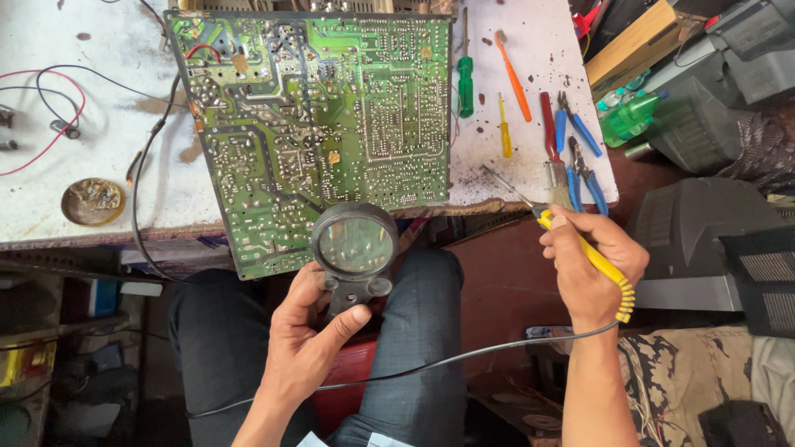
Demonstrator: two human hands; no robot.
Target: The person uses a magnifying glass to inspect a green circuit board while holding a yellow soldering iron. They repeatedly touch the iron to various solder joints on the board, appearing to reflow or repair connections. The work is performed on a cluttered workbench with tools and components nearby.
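A large green circuit board (315, 116) lies solder side up, hanging over the front edge of a white worktable (99, 182). My left hand (308, 339) grips the black handle of a round magnifying glass (356, 242), whose lens sits over the board's near edge. My right hand (590, 263) holds a soldering iron with a yellow handle (596, 258); its thin metal tip (503, 184) points up-left over the table, right of the board. The iron's black cord (431, 366) runs across my lap.
On the table right of the board lie a green screwdriver (465, 86), orange and yellow screwdrivers (513, 81), a red-handled brush and blue-handled pliers (583, 170). A round solder-paste tin (93, 201) sits at left near red and black wires (50, 108). Grey monitor casings (704, 240) stand at right.
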